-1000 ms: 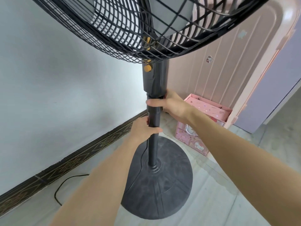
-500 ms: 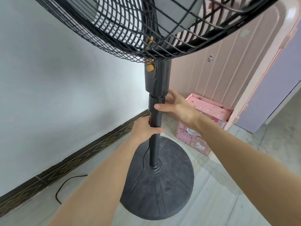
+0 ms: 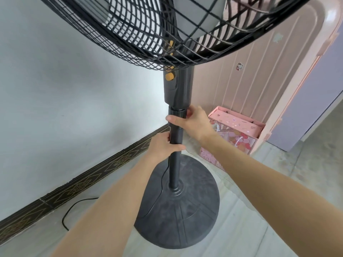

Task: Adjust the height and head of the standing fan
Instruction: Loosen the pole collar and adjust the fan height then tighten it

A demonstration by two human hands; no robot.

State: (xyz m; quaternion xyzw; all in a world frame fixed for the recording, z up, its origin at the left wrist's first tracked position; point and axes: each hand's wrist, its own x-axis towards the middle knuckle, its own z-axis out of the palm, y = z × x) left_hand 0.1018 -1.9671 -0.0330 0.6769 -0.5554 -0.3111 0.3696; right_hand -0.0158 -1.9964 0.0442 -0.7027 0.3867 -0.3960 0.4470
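Pink gift bag [image 3: 239, 135] near perhaps a door [image 3: 315, 101]

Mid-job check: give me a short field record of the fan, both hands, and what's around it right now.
fan: standing fan, upright on round base
left hand: left hand grips pole below the collar
right hand: right hand grips collar under the control housing
head: grille fills top of view
cord: black cord trails on floor by the wall
nearby: pink box right of the fan

Two bare forearms, sleeveless, hands [image 3: 193, 123] without rings.
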